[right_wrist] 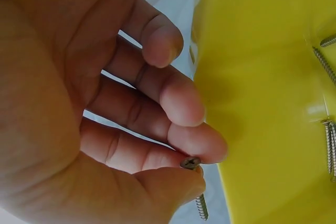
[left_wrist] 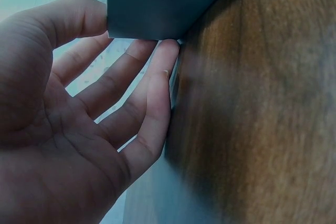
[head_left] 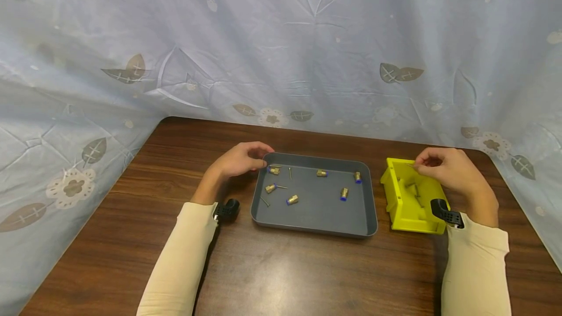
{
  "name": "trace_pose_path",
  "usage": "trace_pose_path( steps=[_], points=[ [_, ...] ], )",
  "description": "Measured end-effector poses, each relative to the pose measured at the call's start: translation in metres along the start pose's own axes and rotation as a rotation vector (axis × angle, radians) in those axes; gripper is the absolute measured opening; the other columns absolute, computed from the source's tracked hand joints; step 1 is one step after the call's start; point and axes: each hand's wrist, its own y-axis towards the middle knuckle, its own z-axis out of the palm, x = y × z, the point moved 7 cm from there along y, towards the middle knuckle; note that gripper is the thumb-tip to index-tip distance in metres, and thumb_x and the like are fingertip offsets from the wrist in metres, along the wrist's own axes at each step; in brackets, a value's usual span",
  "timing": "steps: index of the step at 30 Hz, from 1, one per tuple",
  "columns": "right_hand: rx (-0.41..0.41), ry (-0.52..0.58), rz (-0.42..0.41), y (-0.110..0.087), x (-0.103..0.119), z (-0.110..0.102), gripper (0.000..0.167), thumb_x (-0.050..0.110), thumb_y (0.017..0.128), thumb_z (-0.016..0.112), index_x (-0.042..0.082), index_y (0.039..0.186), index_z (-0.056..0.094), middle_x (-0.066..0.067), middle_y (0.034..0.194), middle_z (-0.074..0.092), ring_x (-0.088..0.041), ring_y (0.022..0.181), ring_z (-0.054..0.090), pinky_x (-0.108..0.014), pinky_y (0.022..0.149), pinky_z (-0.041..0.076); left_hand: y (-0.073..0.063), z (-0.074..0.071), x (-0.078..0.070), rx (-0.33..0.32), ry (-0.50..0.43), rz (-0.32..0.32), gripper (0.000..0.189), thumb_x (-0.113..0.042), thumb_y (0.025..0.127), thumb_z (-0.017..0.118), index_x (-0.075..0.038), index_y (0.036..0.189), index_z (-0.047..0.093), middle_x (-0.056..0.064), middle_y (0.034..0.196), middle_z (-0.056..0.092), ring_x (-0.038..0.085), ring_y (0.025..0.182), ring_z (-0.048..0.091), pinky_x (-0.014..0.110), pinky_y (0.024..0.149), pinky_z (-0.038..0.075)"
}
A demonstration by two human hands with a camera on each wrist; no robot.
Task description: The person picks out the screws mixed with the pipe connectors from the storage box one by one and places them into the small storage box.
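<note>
Between thumb and index finger, my right hand (head_left: 450,169) pinches a small screw (right_wrist: 190,162), its cross-slotted head up and its threaded tip pointing down. That hand is over the far right part of a yellow bin (head_left: 396,208), in which several screws (right_wrist: 326,66) lie. My left hand (head_left: 239,160) rests its fingertips at the far left corner of a grey tray (head_left: 316,213), thumb beside the left wall, fingers loosely bent. In the tray lie several brass fittings with blue ends (head_left: 292,200) and several screws (head_left: 265,201).
A brown wooden table (head_left: 307,277) carries the tray and the bin, with a strip of tabletop between them. Behind the table hangs a pale blue patterned cloth (head_left: 281,52). Dark wrist cameras (head_left: 228,208) sit at both cream sleeves.
</note>
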Motion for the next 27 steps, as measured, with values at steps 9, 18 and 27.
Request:
trace_pose_path(
  steps=[9, 18, 27],
  points=[
    [0.022, -0.001, 0.013, 0.0001, -0.0022, 0.0029, 0.006, 0.014, 0.101, 0.078, 0.009, 0.102, 0.08, -0.004, 0.098, 0.075, -0.012, 0.085, 0.061, -0.023, 0.072, 0.05, 0.0005, -0.0003, 0.0007, 0.003, 0.007, -0.002, 0.042, -0.008, 0.101, 0.071, -0.005, 0.144, 0.069, 0.022, 0.14, 0.067, 0.033, 0.123, 0.063, 0.039, 0.092, 0.056],
    [0.028, 0.009, 0.014, 0.0011, -0.0029, 0.0046, 0.006, 0.015, 0.1, 0.08, 0.009, 0.101, 0.08, -0.003, 0.097, 0.074, -0.014, 0.085, 0.062, -0.024, 0.073, 0.051, -0.0011, 0.0001, -0.0007, 0.004, 0.017, 0.0, 0.042, -0.008, 0.102, 0.071, -0.005, 0.144, 0.069, 0.021, 0.141, 0.067, 0.034, 0.127, 0.061, 0.04, 0.093, 0.056],
    [0.025, 0.03, 0.031, 0.0012, -0.0017, 0.0041, 0.014, 0.019, 0.102, 0.08, 0.007, 0.108, 0.078, -0.007, 0.101, 0.075, -0.022, 0.09, 0.063, -0.027, 0.074, 0.053, -0.0018, 0.0002, -0.002, 0.002, 0.012, -0.005, 0.042, -0.007, 0.102, 0.071, -0.005, 0.143, 0.069, 0.021, 0.141, 0.066, 0.034, 0.125, 0.062, 0.04, 0.093, 0.056]
  ],
)
